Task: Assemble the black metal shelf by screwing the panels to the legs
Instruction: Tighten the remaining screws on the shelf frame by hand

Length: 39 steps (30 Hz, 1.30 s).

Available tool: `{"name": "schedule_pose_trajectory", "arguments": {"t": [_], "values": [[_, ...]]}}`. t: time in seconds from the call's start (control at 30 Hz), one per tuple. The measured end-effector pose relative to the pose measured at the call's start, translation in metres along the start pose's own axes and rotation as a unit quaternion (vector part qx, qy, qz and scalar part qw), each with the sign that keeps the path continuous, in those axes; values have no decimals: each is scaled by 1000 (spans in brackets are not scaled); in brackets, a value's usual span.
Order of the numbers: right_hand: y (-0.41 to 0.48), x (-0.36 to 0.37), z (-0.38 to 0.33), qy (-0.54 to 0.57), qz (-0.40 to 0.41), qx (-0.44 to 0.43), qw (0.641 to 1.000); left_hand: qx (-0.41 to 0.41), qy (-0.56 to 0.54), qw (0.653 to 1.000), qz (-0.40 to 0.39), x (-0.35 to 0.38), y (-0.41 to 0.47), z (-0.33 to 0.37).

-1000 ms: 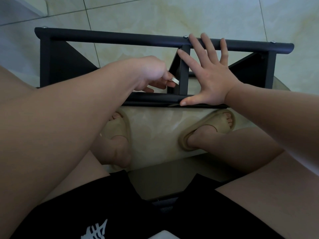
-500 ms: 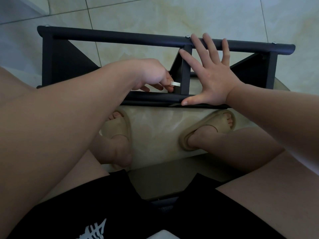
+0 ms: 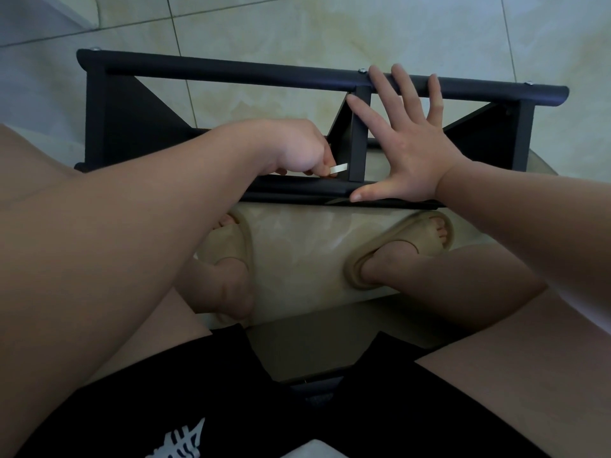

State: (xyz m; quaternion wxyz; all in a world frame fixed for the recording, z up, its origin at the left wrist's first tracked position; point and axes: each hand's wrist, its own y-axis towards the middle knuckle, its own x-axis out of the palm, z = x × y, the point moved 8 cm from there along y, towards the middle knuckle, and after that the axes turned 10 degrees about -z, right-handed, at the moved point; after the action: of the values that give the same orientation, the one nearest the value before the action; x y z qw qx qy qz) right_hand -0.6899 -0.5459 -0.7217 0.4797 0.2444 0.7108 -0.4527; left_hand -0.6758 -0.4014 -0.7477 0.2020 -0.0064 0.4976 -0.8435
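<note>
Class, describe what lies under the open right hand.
Under the right hand: the far rail beneath its fingers, the near rail beneath its thumb. Whatever lies below the palm is hidden.

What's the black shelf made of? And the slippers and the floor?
The black shelf looks like painted metal: round tubes, thin flat panels, a matte finish, and silver screw heads on top. The slippers seem to be soft foam or rubber: thick, rounded, dull beige. The floor looks like glazed tile: glossy, marbled cream, with straight grout lines.
</note>
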Motion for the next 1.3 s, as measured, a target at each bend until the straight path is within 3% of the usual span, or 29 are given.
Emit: {"name": "schedule_pose_trajectory", "arguments": {"t": [0.2,0.4,0.5,0.6,0.8,1.0,1.3], "values": [[-1,-1,-1,9,-34,-1,999,-10,24,998,52,-8,-9,6],[0,-21,10,103,-112,29,988,-49,218,968,113,-47,-35,29],[5,-52,32,180,-104,58,976,7,215,962,169,-77,-44,48],[9,-68,55,173,-111,96,974,64,216,946,234,-105,-52,65],[34,-50,73,153,-181,163,958,-11,227,959,169,-109,-24,54],[38,-47,79,129,-167,176,961,-25,129,976,172,-105,-7,45],[36,-92,66,115,-41,181,976,-15,165,949,270,-137,-25,43]]}}
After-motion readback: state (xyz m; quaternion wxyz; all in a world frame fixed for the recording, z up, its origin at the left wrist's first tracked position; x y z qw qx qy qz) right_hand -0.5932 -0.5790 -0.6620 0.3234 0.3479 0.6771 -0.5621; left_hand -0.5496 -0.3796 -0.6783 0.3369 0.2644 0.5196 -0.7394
